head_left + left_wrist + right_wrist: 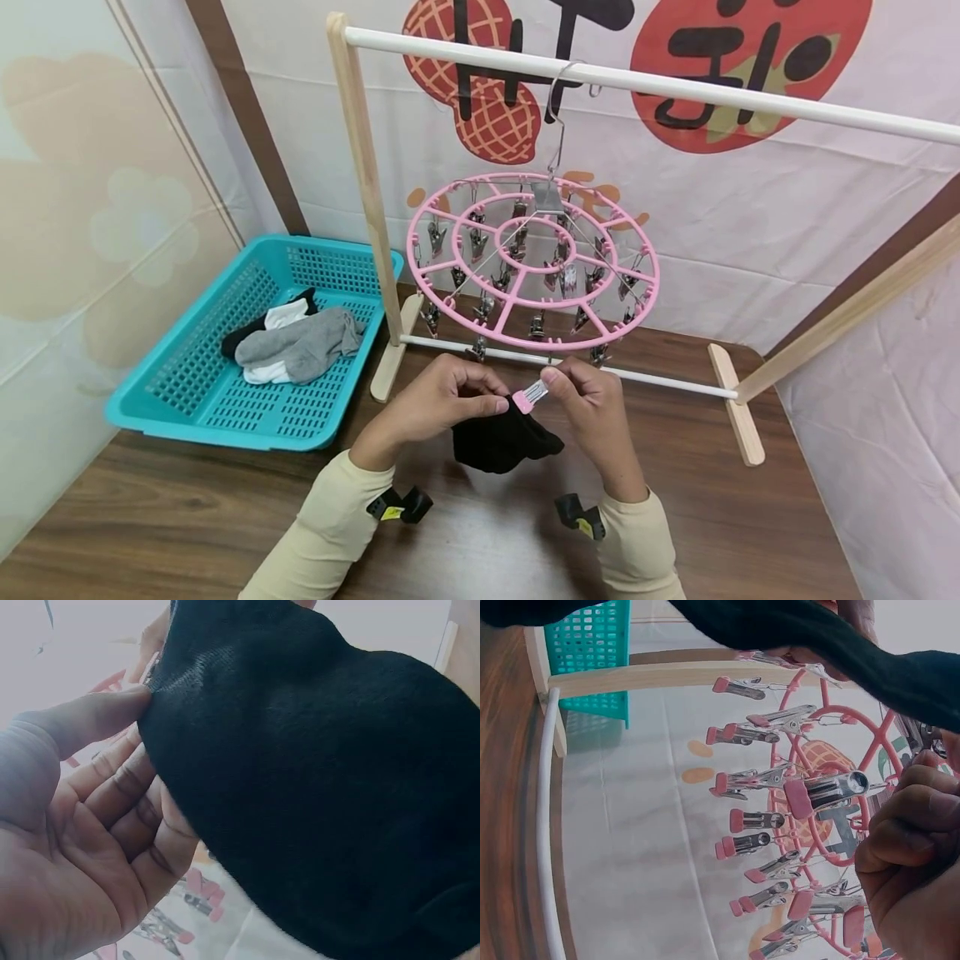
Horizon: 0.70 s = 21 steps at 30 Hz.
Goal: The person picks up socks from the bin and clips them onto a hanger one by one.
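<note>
My left hand (438,400) pinches the edge of a black sock (498,437) between thumb and fingers. The cloth hangs below and fills much of the left wrist view. My right hand (596,408) pinches the metal end of a clip (531,395), whose pink tip sits at the sock's upper edge by the left fingertips. Both hands are just in front of a round pink clip hanger (547,198), with several metal clips dangling from its rings. In the right wrist view, my right hand's curled fingers (900,844) appear beside the dangling clips.
The hanger hooks over the white top bar (675,87) of a wooden-legged rack. On the left stands a turquoise basket (202,437) holding a grey sock (307,342) with black and white ones. A lower white bar (652,379) crosses behind my hands.
</note>
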Motion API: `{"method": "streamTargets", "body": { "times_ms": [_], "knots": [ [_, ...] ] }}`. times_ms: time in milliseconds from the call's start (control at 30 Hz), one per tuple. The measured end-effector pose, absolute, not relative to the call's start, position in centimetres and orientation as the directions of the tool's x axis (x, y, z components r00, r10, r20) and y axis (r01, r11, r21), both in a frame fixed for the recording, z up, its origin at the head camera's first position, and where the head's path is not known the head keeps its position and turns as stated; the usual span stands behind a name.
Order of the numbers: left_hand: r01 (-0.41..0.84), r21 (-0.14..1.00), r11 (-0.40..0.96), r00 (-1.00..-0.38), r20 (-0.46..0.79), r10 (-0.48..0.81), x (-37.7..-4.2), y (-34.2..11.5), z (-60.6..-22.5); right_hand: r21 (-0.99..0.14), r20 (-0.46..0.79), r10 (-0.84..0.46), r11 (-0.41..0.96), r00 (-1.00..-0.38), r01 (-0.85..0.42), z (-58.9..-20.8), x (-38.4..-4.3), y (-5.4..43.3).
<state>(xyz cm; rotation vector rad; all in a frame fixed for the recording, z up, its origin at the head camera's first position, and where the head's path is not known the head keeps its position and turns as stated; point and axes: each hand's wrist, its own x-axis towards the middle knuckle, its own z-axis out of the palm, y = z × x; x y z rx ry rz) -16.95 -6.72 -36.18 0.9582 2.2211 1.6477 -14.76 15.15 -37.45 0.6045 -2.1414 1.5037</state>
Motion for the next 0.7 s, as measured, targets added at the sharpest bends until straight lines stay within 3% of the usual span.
{"method": "streamTargets", "body": {
  "times_ms": [467,700],
  "knots": [
    [0.34,0.938,0.075,-0.749,0.222,0.624,-17.27,-6.76,-36.38,-0.767,0.583,-0.079,0.275,-0.808,-0.58,-37.26,-14.51,15.18],
    [0.348,0.937,0.038,-0.778,0.266,0.569,-17.04,-6.3,-36.51,-0.761,0.593,-0.076,0.272,-0.802,-0.589,-37.16,-14.45,15.15]
  ]
}}
